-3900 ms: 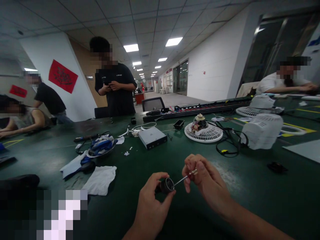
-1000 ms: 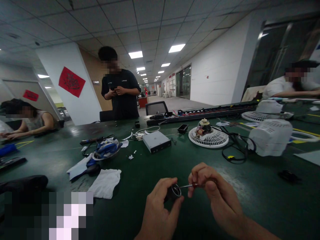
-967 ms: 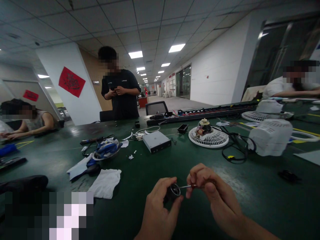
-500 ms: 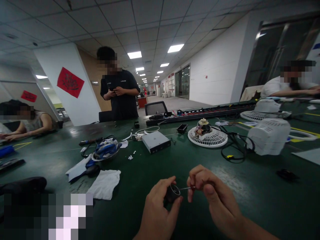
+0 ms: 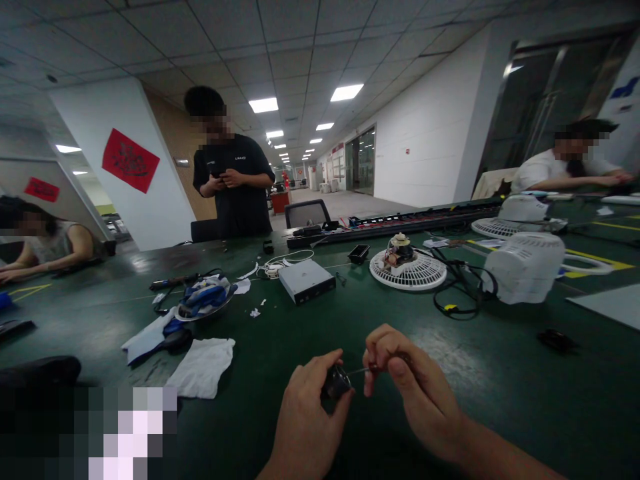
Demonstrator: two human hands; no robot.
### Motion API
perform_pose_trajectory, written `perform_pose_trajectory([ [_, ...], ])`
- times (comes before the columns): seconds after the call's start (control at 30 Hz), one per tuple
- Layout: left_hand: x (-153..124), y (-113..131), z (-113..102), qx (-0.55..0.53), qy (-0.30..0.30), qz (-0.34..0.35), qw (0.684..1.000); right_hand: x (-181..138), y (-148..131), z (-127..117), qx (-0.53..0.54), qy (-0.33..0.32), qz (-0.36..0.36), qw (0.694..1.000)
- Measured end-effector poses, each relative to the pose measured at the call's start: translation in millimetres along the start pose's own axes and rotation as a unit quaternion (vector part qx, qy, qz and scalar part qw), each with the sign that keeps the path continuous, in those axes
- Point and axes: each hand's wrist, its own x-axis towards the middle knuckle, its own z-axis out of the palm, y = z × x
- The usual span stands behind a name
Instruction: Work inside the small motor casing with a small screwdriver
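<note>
Black cylinder point(image 5: 337, 384), above green tabletop point(image 5: 285, 333); white wall point(image 5: 430, 143), bright ceiling lights point(image 5: 347, 92)

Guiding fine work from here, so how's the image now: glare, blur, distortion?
Head view: pale glare on the green tabletop beside the right hand; head view: the black part in the left hand is dim, and the screwdriver looks soft, its tip unclear; head view: the white column leans, probably lens distortion, and pixelation masks the lower left.
</note>
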Motion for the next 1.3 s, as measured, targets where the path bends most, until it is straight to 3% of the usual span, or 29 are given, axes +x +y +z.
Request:
perform_pose_trajectory([
  [0.23,7.8,2.4,-8.4,0.208,-0.078,0.051,0.974,6.4,2.0,-2.5,-0.155,-0.027,0.08,0.984],
  [0.43,7.0,4.6,-13.4,0.303,-0.024,0.097,0.948,5.3,4.1,-3.8,-0.201,0.02,0.045,0.978],
  [0.57,6.8,1.8,-13.6,0.254,-0.001,0.077,0.964,6.6,-0.7,-6.6,-0.265,0.055,-0.041,0.962],
  [0.67,7.2,-3.6,-11.6,0.18,0.036,0.031,0.983,10.7,-6.5,-10.6,-0.32,0.026,-0.06,0.945],
  [0.87,5.7,-6.2,-10.8,0.047,0.122,-0.085,0.988,15.8,1.1,-8.4,-0.476,-0.126,0.03,0.87],
  [1.03,5.6,-2.3,-12.5,-0.027,0.158,-0.084,0.984,17.4,21.4,2.0,-0.557,-0.186,0.086,0.805],
  [1.17,6.2,-1.8,-12.0,-0.05,0.143,-0.082,0.985,19.5,20.8,2.8,-0.559,-0.213,0.091,0.796],
  [1.3,5.6,-2.4,-11.2,-0.049,0.105,-0.072,0.991,17.0,14.1,-2.2,-0.545,-0.197,0.102,0.808],
])
